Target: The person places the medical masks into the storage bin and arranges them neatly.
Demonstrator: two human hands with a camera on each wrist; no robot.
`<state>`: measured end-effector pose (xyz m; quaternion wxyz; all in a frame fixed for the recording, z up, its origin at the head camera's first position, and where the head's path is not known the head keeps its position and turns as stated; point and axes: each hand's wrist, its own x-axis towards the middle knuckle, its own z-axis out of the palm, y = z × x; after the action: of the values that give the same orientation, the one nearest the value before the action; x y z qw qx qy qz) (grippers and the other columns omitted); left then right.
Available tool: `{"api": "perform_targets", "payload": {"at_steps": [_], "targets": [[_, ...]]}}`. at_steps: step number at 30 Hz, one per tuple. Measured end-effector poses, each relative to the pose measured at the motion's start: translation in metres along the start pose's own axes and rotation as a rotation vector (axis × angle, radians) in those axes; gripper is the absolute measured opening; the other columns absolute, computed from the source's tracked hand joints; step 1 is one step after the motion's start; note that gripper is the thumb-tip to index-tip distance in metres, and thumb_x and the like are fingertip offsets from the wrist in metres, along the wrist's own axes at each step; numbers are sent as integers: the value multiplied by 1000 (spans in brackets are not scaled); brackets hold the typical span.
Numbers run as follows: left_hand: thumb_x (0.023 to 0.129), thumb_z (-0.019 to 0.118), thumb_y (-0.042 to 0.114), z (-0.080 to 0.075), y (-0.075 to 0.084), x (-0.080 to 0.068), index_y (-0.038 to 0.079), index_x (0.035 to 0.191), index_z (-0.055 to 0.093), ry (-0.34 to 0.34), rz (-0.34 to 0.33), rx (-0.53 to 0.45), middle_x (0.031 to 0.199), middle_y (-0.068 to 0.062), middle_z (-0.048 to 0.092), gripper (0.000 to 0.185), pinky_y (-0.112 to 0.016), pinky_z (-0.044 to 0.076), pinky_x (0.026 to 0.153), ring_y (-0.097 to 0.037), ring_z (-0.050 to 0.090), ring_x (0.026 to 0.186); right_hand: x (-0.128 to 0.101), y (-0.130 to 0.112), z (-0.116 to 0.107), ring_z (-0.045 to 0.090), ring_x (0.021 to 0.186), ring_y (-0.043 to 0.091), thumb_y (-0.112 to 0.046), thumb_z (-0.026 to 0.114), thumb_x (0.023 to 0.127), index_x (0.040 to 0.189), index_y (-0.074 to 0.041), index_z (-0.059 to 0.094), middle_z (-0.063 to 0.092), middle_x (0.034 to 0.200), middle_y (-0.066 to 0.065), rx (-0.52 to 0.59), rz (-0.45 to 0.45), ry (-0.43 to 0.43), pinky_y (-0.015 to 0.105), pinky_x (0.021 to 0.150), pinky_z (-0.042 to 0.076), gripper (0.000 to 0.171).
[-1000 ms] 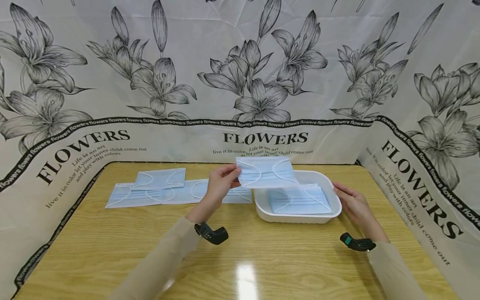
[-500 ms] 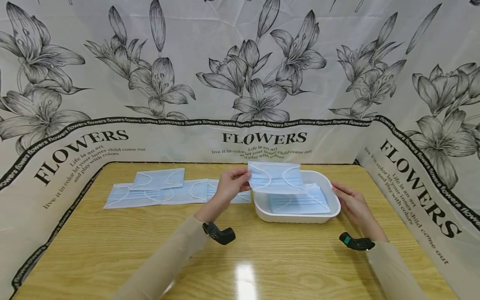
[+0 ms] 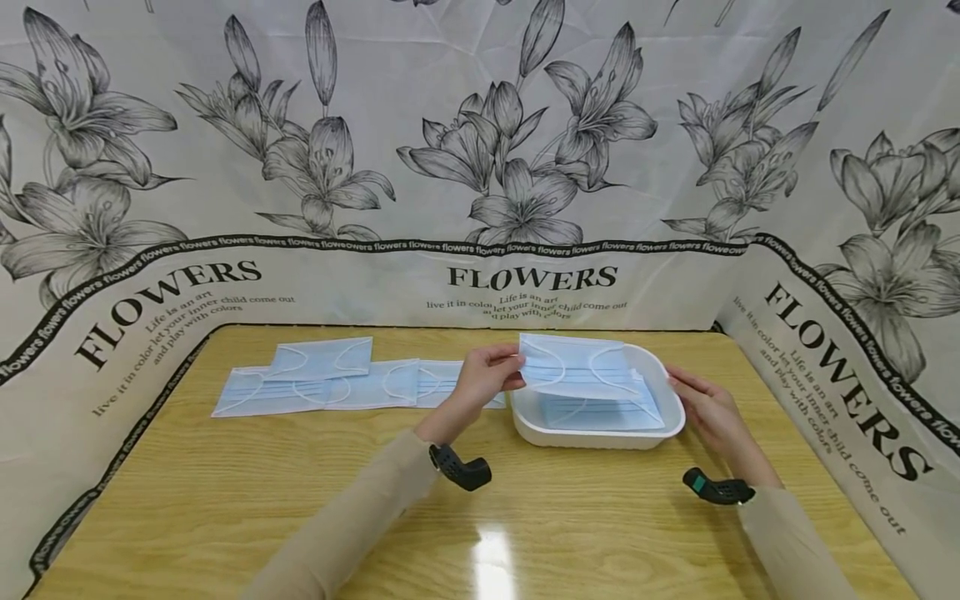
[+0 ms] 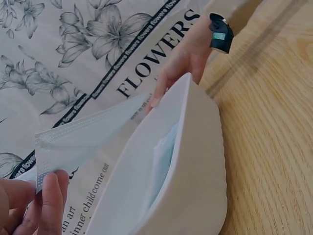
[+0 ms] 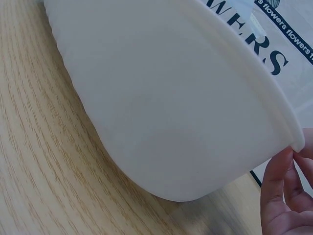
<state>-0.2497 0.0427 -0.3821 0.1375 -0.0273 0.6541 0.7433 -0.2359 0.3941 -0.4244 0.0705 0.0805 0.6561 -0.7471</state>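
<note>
My left hand (image 3: 508, 372) pinches the left edge of a light blue face mask (image 3: 581, 367) between thumb and fingers (image 4: 49, 196). The mask (image 4: 88, 142) hangs just above the white tray (image 3: 600, 437), tilted down toward it. Another blue mask (image 3: 600, 413) lies flat inside the tray. My right hand (image 3: 701, 404) rests with straight fingers against the tray's right rim; its fingertips (image 5: 279, 196) touch the rim's edge by the tray wall (image 5: 171, 98).
Several more blue masks (image 3: 322, 383) lie in an overlapping row on the wooden table (image 3: 225, 500), left of the tray. A flower-printed cloth (image 3: 480, 167) walls the table at the back and both sides.
My left hand has carried the mask to the right and lower, from left of the tray to just over it. The right hand has stayed at the tray's rim.
</note>
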Motion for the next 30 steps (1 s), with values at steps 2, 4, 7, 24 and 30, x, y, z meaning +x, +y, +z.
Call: {"api": "perform_targets", "payload": {"at_steps": [2, 4, 7, 24, 30], "targets": [[93, 62, 7, 3, 1, 3, 0, 127, 60, -1, -8, 10, 111, -18, 67, 35, -22, 58, 69, -6, 62, 67, 2, 0, -1, 60, 91, -13, -17, 62, 94, 107, -29, 72, 66, 98, -27, -6, -12, -1, 7, 78, 50, 20], [93, 62, 8, 6, -2, 9, 2, 128, 61, -1, -9, 25, 111, -17, 68, 35, -21, 58, 68, -5, 62, 65, 3, 0, -1, 61, 91, -12, -17, 62, 94, 108, -29, 72, 67, 98, -27, -6, -23, -4, 8, 78, 50, 21], [93, 62, 7, 11, -3, 13, 2, 127, 61, -4, -10, 34, 111, -18, 68, 34, -22, 58, 67, -5, 63, 62, 3, -1, -3, 61, 92, -12, -17, 62, 94, 108, -29, 72, 67, 99, -26, -7, -22, -11, 8, 78, 51, 21], [94, 59, 2, 28, -12, 14, 1, 128, 60, -52, -12, 21, 111, -21, 68, 34, -23, 59, 67, -5, 62, 59, 1, 3, -3, 61, 92, -12, -17, 61, 95, 113, -27, 70, 67, 99, -26, -5, -6, -14, 8, 79, 51, 23], [94, 58, 2, 32, -16, 13, -1, 128, 60, -71, 2, 46, 106, -23, 69, 34, -24, 59, 68, -6, 62, 60, 1, 3, -3, 61, 90, -12, -16, 62, 94, 104, -30, 72, 67, 97, -26, -2, -10, -13, 8, 77, 51, 20]]}}
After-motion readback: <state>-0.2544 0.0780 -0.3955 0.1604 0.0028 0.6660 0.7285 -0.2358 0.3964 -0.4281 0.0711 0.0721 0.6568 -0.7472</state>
